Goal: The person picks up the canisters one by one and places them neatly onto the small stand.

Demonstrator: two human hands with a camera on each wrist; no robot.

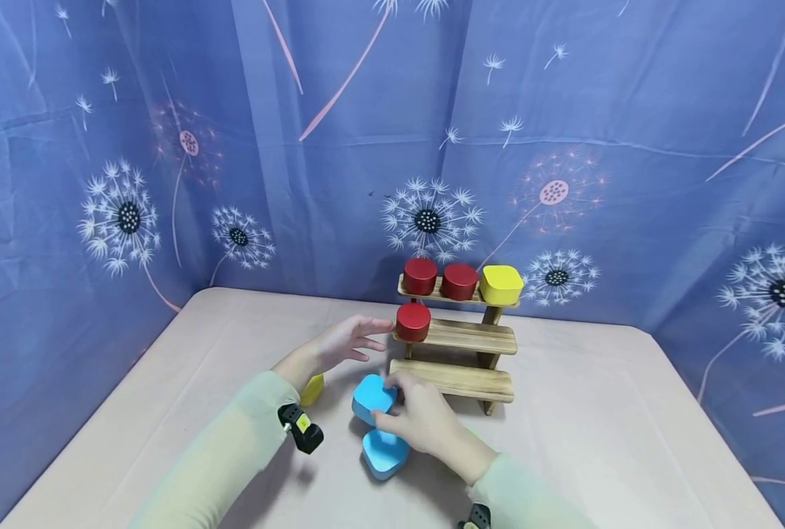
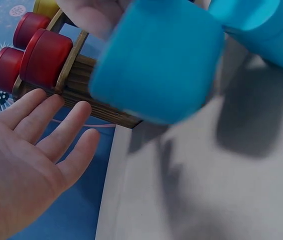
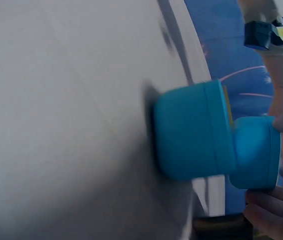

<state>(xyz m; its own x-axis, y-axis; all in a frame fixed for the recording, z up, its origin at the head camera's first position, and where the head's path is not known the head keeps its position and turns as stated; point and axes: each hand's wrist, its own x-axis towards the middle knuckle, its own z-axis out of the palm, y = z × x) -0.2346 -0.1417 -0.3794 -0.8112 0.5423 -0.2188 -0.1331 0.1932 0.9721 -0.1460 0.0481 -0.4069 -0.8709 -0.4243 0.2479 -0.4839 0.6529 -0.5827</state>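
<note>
Two blue blocks sit near the wooden stepped rack (image 1: 455,345): the right hand (image 1: 419,419) curls its fingers round the upper blue block (image 1: 373,397), lifted clear for carrying, just above the second blue block (image 1: 384,452) on the surface (image 1: 597,441). The left hand (image 1: 339,342) hovers, fingers spread and empty, beside the red cylinder (image 1: 413,321) on the middle step. Only the head view shows a yellow block (image 1: 312,390) behind the left wrist.

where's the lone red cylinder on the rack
In the head view, the red cylinder stands at the left end of the wooden rack's middle shelf, just right of the left hand.

Yellow block (image 1: 312,389) — mostly hidden behind left wrist, shape unclear.
</note>
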